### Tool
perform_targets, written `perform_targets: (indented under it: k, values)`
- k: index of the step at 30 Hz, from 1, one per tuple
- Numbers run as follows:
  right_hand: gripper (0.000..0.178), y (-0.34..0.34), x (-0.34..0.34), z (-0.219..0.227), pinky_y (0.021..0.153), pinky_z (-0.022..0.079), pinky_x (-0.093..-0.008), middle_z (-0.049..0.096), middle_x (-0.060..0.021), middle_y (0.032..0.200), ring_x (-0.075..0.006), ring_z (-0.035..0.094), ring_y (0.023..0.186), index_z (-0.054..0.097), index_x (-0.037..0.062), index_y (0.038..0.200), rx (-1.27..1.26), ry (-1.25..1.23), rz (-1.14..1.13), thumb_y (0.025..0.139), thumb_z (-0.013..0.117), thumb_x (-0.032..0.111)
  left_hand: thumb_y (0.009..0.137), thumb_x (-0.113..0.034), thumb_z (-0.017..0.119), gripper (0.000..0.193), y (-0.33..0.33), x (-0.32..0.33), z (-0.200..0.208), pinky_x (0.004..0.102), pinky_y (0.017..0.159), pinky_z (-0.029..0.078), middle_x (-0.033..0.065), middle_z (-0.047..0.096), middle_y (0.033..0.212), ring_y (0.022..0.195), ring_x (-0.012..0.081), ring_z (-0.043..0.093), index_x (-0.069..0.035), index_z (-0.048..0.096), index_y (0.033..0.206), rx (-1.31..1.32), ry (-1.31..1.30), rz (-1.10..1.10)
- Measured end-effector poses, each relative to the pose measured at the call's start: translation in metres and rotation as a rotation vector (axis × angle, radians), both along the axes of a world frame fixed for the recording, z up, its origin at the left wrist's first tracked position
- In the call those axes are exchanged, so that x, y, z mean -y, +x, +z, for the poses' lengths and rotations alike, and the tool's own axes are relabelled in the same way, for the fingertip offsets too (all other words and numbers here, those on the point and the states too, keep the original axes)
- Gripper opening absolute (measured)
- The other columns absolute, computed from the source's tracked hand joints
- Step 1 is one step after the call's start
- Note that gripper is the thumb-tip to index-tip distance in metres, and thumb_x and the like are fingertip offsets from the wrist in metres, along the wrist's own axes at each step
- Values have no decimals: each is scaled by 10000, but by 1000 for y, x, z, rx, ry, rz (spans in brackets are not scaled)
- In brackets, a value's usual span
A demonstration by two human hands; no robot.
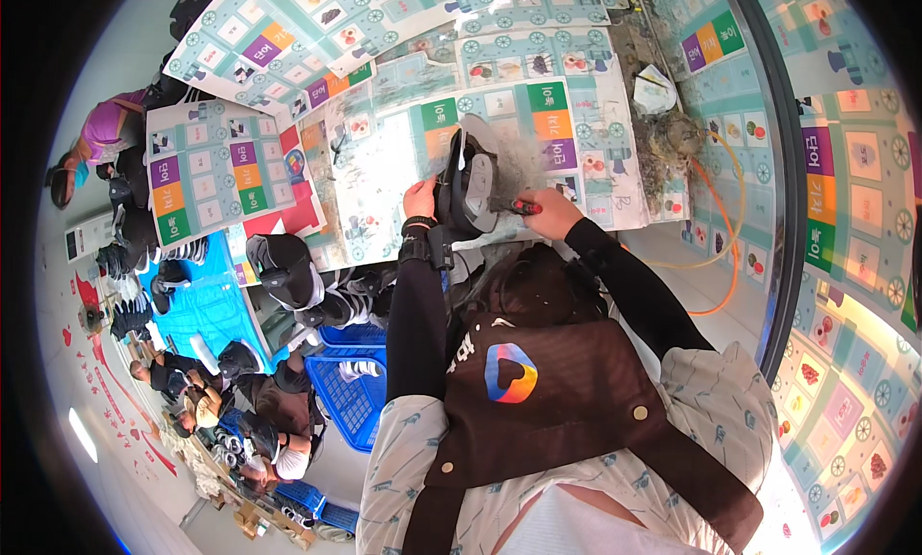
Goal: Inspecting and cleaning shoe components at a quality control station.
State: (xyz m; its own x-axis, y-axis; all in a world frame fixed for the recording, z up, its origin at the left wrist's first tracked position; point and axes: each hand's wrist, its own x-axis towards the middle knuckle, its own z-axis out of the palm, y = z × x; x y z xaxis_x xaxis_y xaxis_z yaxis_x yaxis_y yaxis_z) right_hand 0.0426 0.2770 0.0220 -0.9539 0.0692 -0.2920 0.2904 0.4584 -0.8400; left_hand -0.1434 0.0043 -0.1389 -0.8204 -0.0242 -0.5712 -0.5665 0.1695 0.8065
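Note:
A black shoe (474,176) with a grey sole is held on its side over the worktable, its sole turned to the right. My left hand (420,200) is closed on the dark upper at the shoe's left side. In my closed right hand (554,215) is a small tool with a red and black handle (524,207). The tool's dark tip points left and meets the sole's edge or lies just beside it; its exact kind is too small to tell. A black device (439,248) is strapped to my left wrist.
Printed sheets cover the stained worktable (600,166). A round, grimy pot (676,135) with yellow and orange hoses stands right. More dark shoes (285,270) lie left, above blue crates (348,398). A dark metal post (783,171) rises on the right. Other people work at far left.

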Motion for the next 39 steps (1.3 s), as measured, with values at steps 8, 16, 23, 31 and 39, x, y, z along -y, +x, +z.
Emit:
perform_targets:
  k: [8,16,23,31,39]
  values:
    - [325,-3,3,4,791,492,-524,666,-278,911,-483,626,894,694,35,1062,45,44,-157,770,600,142,814,-272,820,432,3,-1,9,323,743,521,118,732,905,797,181,650,93,723,1025,12,20,25]
    - [302,-1,-2,7,796,496,-515,672,-264,896,-474,631,899,694,40,1049,67,-19,31,778,596,131,851,-328,781,421,3,-9,21,328,732,518,106,743,882,778,181,657,62,752,1006,-19,-49,-49]
    - [308,-3,-6,9,785,499,-509,674,-262,909,-473,631,901,705,54,1042,34,17,-151,772,594,150,887,-274,726,356,2,7,3,351,770,522,132,748,930,819,210,668,59,755,1012,-220,-349,-229]
    - [268,15,-25,25,749,513,-393,704,-151,868,-359,668,807,640,13,1030,140,-280,-102,781,623,111,947,-54,601,209,-13,-30,69,351,920,522,81,668,1038,970,207,650,-37,602,1155,-28,472,194]
    - [286,-5,-34,20,766,479,-540,662,-249,886,-466,625,904,644,46,1082,-48,79,-69,821,553,122,1001,-115,570,256,-37,-27,67,405,803,482,-7,647,1151,994,167,612,-200,550,1242,38,391,-57]
